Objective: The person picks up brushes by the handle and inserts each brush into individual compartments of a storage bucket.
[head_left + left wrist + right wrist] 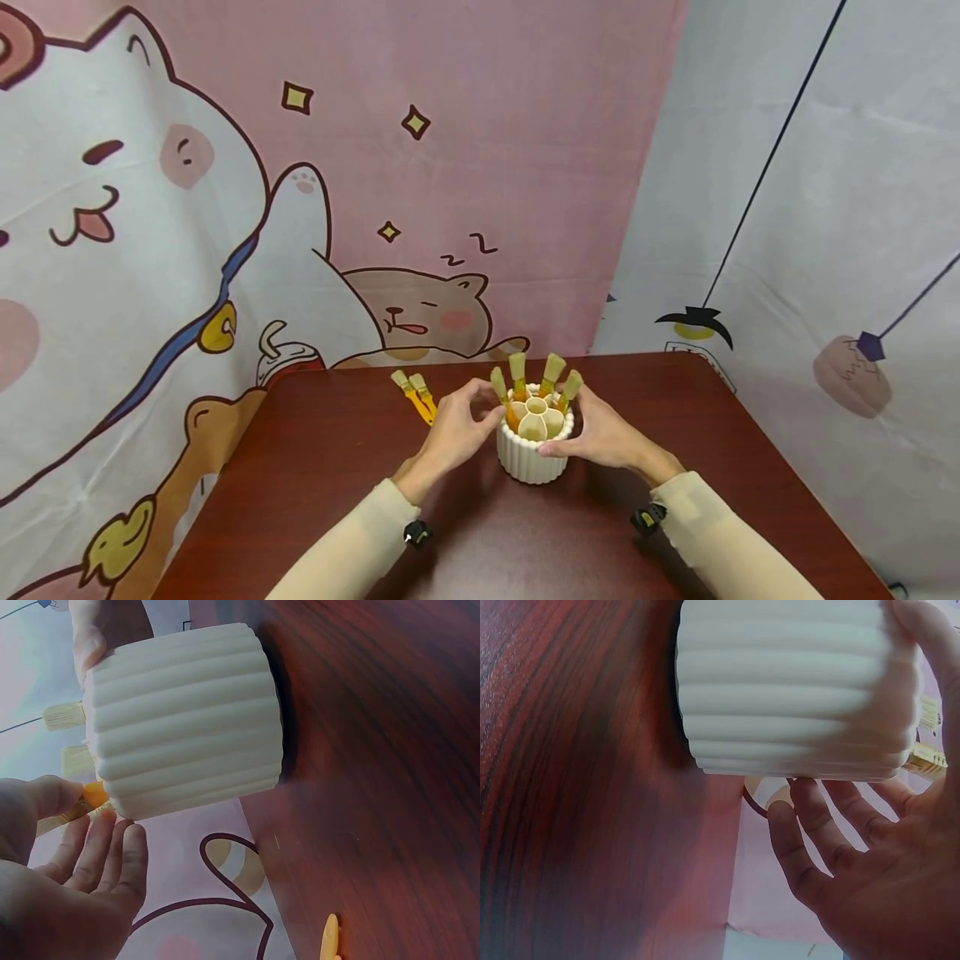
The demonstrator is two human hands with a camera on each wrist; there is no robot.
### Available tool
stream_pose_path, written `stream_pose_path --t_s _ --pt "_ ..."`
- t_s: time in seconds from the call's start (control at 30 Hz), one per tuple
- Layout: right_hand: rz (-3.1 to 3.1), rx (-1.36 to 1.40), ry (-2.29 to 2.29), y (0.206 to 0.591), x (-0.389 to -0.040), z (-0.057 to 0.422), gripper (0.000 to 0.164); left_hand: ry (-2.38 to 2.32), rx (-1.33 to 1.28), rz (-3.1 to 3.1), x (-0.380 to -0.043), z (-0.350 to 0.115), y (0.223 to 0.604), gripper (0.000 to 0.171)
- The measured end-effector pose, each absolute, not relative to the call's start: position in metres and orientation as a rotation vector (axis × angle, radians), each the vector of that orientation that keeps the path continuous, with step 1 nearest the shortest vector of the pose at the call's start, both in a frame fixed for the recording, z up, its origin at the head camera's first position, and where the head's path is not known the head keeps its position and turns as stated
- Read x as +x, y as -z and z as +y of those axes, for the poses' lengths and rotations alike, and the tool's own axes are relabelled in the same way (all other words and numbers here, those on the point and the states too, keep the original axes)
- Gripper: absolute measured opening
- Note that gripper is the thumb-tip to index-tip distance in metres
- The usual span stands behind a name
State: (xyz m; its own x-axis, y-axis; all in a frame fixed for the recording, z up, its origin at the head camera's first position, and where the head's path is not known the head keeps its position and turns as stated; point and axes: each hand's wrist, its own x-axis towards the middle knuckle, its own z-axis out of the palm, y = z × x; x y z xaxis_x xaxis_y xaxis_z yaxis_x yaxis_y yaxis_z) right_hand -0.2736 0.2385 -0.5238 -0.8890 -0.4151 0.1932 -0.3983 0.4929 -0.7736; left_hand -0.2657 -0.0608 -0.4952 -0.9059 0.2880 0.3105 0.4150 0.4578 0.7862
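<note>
A white ribbed round holder stands upright on the table, its top split into petal-shaped compartments. Several brushes with pale bristles and orange handles stand in it, bristles up. My left hand pinches the leftmost brush between thumb and fingers, just at the rim; its orange handle shows in the left wrist view, the lower part hidden inside the holder. On the other side my right hand grips the holder, thumb at the front rim and fingers round the far side.
Two more brushes with orange handles lie on the dark red-brown table, left of the holder. Behind the table hangs a cloth printed with cartoon animals, and a pale cloth is on the right.
</note>
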Motion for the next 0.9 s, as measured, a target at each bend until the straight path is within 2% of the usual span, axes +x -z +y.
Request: stream_pose_path --t_s 0.4,0.9 --pt "2.768 -0.69 1.318 0.522 -0.272 0.238 0.121 1.417 -0.586 -2.631 -0.269 -0.061 0.501 0.027" --pt "2.763 -0.695 1.322 0.524 -0.272 0.238 0.119 1.509 -0.622 -2.607 -0.27 -0.064 0.506 0.033"
